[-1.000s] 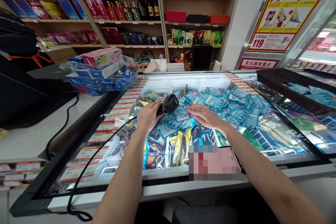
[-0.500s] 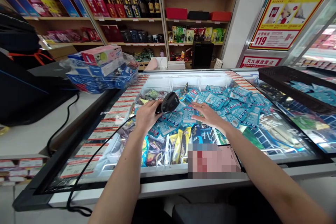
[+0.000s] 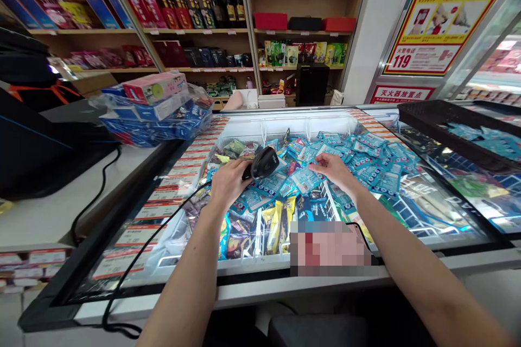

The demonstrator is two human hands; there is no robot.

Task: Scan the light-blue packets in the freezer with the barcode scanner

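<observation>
My left hand (image 3: 228,181) is wrapped round the handle of a black corded barcode scanner (image 3: 264,164), its head tilted over the heap of packets. To its right, my right hand (image 3: 331,171) pinches the edge of a small blue packet (image 3: 306,180) between thumb and fingers. Many similar blue packets (image 3: 372,152) lie in an overlapping pile on the glass top of a chest freezer (image 3: 171,187). Yellow-wrapped items (image 3: 280,219) show through the glass below my hands.
A phone (image 3: 334,246), partly blurred, lies at the freezer's front edge. Plastic-wrapped blue boxes (image 3: 154,111) stand at the left. A dark tray (image 3: 439,130) with more blue packets sits at the right. The scanner's cable (image 3: 150,238) trails to the front left.
My right hand has closed from spread fingers to a pinch on a blue packet and shifted slightly right. The packet under it has turned. My left hand still holds the scanner.
</observation>
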